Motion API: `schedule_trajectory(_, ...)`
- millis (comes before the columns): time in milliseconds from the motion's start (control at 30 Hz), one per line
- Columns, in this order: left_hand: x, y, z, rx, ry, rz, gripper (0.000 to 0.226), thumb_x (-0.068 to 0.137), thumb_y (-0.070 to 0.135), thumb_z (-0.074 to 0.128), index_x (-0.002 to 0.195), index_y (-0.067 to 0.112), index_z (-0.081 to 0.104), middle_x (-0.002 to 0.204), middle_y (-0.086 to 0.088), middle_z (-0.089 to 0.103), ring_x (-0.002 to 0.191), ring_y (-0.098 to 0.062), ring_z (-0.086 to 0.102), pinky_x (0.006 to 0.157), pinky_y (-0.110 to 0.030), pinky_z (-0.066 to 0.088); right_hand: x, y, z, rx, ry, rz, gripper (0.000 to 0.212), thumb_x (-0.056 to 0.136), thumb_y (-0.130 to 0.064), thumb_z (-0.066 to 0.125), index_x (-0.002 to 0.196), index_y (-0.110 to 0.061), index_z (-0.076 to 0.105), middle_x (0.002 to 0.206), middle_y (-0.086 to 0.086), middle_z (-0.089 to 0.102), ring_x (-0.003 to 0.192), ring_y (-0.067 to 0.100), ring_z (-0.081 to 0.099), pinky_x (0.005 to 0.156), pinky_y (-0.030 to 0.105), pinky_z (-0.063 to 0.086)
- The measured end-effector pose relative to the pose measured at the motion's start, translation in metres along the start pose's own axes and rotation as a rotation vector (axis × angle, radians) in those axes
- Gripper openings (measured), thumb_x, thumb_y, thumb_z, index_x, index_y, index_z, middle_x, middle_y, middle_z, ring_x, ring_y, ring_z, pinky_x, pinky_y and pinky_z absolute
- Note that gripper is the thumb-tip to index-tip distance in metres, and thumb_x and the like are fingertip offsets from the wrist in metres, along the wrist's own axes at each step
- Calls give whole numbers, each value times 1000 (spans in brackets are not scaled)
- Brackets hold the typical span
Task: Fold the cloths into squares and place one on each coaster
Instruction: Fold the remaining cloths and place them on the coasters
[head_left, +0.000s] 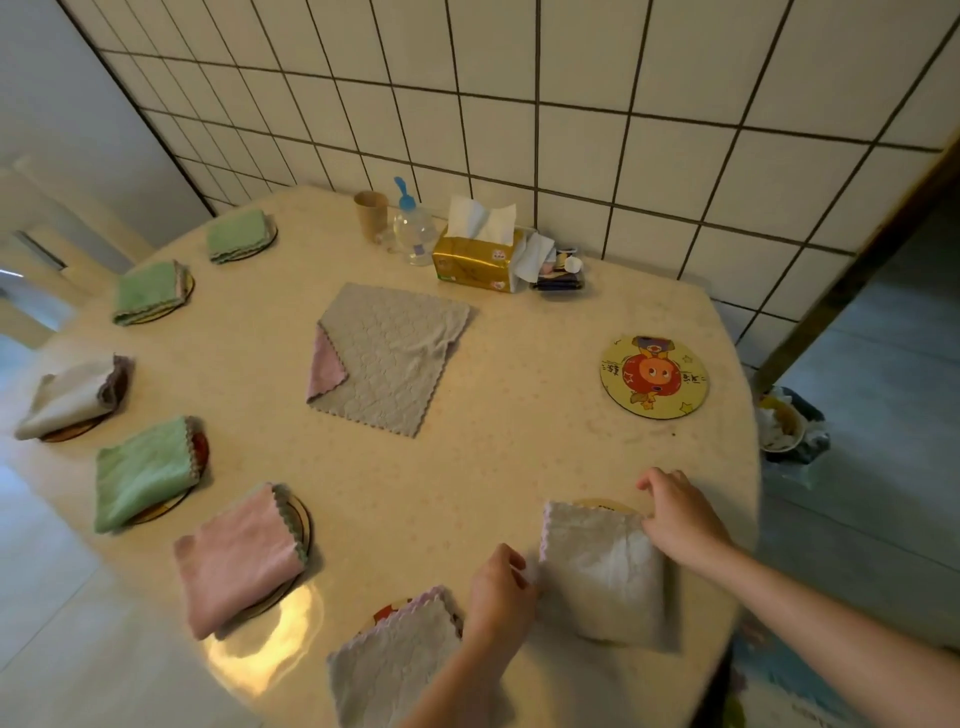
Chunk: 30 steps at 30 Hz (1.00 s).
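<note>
Folded grey cloth (602, 571) on near-right coaster (602, 505): left hand (498, 592) pinches its left edge, right hand (680, 519) holds its far-right corner. Table (519, 467).

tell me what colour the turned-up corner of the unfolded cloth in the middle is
Pink corner on the grey unfolded cloth, clearest in the head view.

Both hands grip a folded grey cloth (602, 571) over a coaster (605, 505): left hand (501, 587) at its left edge, right hand (678, 514) at its far-right corner
</note>
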<state>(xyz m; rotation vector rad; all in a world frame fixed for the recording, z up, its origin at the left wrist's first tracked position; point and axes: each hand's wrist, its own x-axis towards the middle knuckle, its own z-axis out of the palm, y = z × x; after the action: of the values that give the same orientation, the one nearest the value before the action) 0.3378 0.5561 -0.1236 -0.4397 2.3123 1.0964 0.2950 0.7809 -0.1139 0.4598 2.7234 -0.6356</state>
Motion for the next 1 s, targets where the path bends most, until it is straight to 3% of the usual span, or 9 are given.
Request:
schedule_trajectory(67,8,3,-15,79,9,27,15,87,14,53,101,20,53,93,2,61,75,-15,61,66,-32,54,5,-16,-7,-27,44,-106,39,83,-4,58,118,-20,50,122,-2,49,106,14,49,80,28,51)
schedule_trajectory(233,37,-2,-77,281,79,151,27,87,13,53,113,19,54,108,1,59,85,-13,52,68,-23,42,23,-79,-4,3,19,-347,28,89,-6,50,114,-18,54,119,-3,52,108,13,48,89,32,48)
schedule_trajectory(533,120,-37,-217,664,172,316,48,84,5,48,131,18,48,134,0,48,123,-21,42,98,-33,41,65,-199,38,-30,-138,-527,30,91,-11,42,118,-16,54,122,0,49,116,18,44,97,34,41)
schedule_trajectory(667,167,-26,-262,803,237,454,52,82,1,47,133,14,50,139,-2,47,132,-23,37,98,-38,43,84,-252,63,-101,-180,-588,31,91,-11,40,119,-12,54,124,5,49,117,23,43,98,38,41)
schedule_trajectory(767,203,-18,-285,866,240,597,48,86,3,49,133,11,50,142,-6,44,134,-26,37,97,-41,43,95,-283,82,-143,-186,-611,26,92,-13,41,115,-10,55,120,9,50,116,26,44,95,39,42)
schedule_trajectory(900,237,-10,-300,1052,140,613,61,92,11,46,149,17,26,157,-2,20,142,-23,21,106,-38,36,103,-302,102,-311,-146,-627,24,92,-19,48,112,-8,55,114,12,52,111,29,46,89,36,41)
schedule_trajectory(1000,257,-11,-311,1086,105,694,64,89,11,52,148,16,29,157,0,20,140,-23,28,99,-37,43,110,-309,112,-402,-10,-667,22,65,-13,74,83,-13,61,82,8,60,78,27,59,58,31,49)
